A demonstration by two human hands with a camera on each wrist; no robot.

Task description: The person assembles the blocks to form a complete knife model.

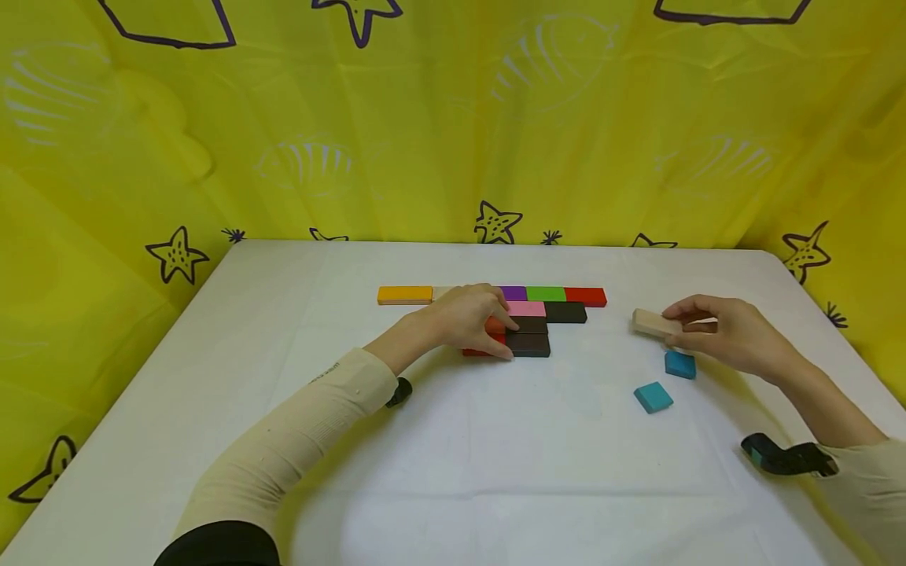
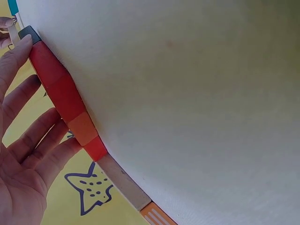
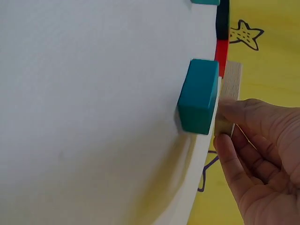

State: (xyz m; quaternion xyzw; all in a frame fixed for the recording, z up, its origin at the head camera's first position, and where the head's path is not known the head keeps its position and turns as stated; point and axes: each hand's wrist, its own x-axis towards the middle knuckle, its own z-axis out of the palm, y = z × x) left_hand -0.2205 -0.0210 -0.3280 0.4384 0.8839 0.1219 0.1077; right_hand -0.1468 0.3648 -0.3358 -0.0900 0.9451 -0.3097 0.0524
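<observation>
My right hand pinches a plain wooden block between thumb and fingers, over the right side of the table. In the right wrist view, the same wooden block is partly hidden by the thumb. A blue block lies just below it, and a teal block is closer to the front. My left hand rests spread over rows of coloured blocks, its fingers touching them and covering some. Dark brown blocks, a pink block and a black block show beside it.
The back row runs from an orange block through purple and green blocks to a red block. A white cloth covers the table. Behind it hangs a yellow patterned curtain.
</observation>
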